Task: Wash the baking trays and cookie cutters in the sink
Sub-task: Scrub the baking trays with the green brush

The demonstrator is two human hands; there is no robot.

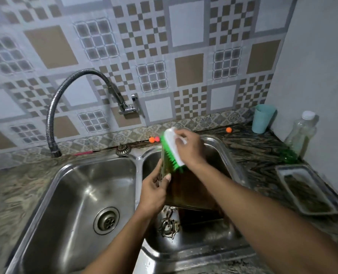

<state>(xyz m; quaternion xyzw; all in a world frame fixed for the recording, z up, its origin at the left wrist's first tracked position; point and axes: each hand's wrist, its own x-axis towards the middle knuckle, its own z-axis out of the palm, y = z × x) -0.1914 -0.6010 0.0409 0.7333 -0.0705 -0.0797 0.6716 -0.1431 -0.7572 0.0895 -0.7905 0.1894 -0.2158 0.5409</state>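
A dark, greasy baking tray (190,192) stands tilted on its edge in the right basin of the steel double sink (138,158). My left hand (155,189) grips the tray's left rim. My right hand (189,148) holds a white scrubbing brush with green bristles (173,149), and the bristles press on the tray's upper part. Metal cookie cutters (168,226) lie on the bottom of the right basin below the tray. A second steel baking tray (310,190) lies flat on the counter at the right.
A flexible faucet hose (65,103) arches from the wall over the left basin, which has an open drain (106,220). A teal cup (263,118) and a clear bottle (300,135) stand at the back right. Small orange balls (228,129) rest along the backsplash.
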